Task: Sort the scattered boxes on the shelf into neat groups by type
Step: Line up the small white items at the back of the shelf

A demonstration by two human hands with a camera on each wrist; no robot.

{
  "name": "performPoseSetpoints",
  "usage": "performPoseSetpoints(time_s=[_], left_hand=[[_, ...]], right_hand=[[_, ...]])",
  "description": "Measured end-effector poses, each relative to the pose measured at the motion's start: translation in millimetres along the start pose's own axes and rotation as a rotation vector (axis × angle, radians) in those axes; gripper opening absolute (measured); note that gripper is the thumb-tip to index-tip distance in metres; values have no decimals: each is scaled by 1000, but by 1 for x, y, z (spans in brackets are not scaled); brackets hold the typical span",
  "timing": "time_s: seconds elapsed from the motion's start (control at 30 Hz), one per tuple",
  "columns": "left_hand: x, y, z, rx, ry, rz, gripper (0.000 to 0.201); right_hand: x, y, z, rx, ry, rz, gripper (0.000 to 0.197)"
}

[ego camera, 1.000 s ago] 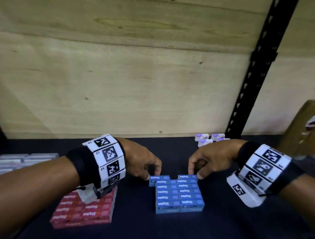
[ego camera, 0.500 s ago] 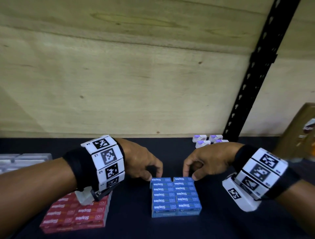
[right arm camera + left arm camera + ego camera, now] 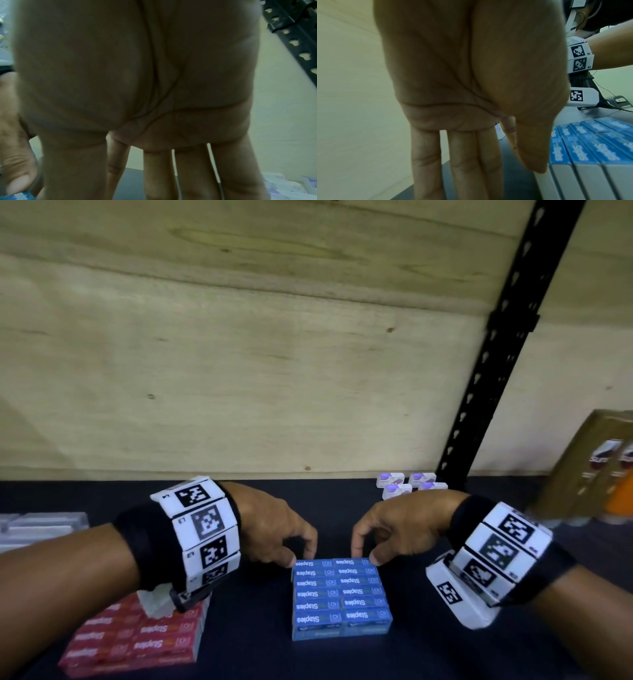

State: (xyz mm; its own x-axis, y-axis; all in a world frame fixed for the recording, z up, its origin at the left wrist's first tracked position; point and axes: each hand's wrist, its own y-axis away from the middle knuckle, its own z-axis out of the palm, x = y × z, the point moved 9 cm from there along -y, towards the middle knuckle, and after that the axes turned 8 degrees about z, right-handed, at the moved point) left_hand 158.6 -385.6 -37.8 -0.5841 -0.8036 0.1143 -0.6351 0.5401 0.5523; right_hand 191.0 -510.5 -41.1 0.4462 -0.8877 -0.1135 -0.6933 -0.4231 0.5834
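A tidy block of blue staple boxes point(image 3: 340, 597) lies two wide on the dark shelf point(image 3: 246, 628), also seen in the left wrist view point(image 3: 583, 146). My left hand point(image 3: 301, 556) touches its far left corner, with the thumb point(image 3: 537, 167) against the white side of a box and the fingers straight. At the far right corner my right hand point(image 3: 365, 556) presses thumb and forefinger on the end row; its fingers point(image 3: 157, 173) hang straight. Neither hand holds a box. A stack of red staple boxes point(image 3: 144, 642) sits under my left wrist.
Small white and purple boxes point(image 3: 407, 484) stand at the back by the black shelf upright point(image 3: 493, 344). Grey boxes point(image 3: 37, 525) lie at the far left. A brown carton point(image 3: 589, 470) stands at the right. A plywood wall point(image 3: 239, 354) closes the back.
The far left blue box, which stuck out to the left a second ago, now lines up with the block. Both hands have drawn closer together at the far row.
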Motion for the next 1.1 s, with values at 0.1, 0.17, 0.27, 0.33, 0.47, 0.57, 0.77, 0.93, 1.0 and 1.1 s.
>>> performPoseSetpoints(time_s=[0.1, 0.17, 0.27, 0.33, 0.47, 0.57, 0.77, 0.93, 1.0, 1.1], left_hand=[[-1, -2, -1, 8, -10, -3, 26], [-3, -2, -1, 1, -14, -22, 27], [-6, -3, -5, 1, -21, -74, 29], [-5, -7, -15, 22, -47, -87, 27], [9, -27, -51, 137, -62, -67, 25], [26, -49, -83, 264, -106, -51, 24], [53, -104, -120, 385, -212, -38, 31], [56, -143, -126, 367, -294, -54, 38], [56, -151, -126, 354, -331, -66, 37], [54, -164, -124, 335, -373, -74, 30]], right_hand=[[2, -1, 1, 6, 0, 1, 18], [4, -1, -1, 7, -5, 2, 18], [19, 1, -5, -10, -127, 25, 30], [34, 5, -10, -19, -269, 34, 35], [80, 21, -38, 103, -371, 117, 19], [123, 28, -70, 318, -245, 237, 9], [173, 19, -81, 392, -46, 484, 19], [185, 0, -69, 352, 6, 532, 34], [186, -5, -62, 324, 17, 533, 38], [187, -8, -58, 316, 25, 530, 40]])
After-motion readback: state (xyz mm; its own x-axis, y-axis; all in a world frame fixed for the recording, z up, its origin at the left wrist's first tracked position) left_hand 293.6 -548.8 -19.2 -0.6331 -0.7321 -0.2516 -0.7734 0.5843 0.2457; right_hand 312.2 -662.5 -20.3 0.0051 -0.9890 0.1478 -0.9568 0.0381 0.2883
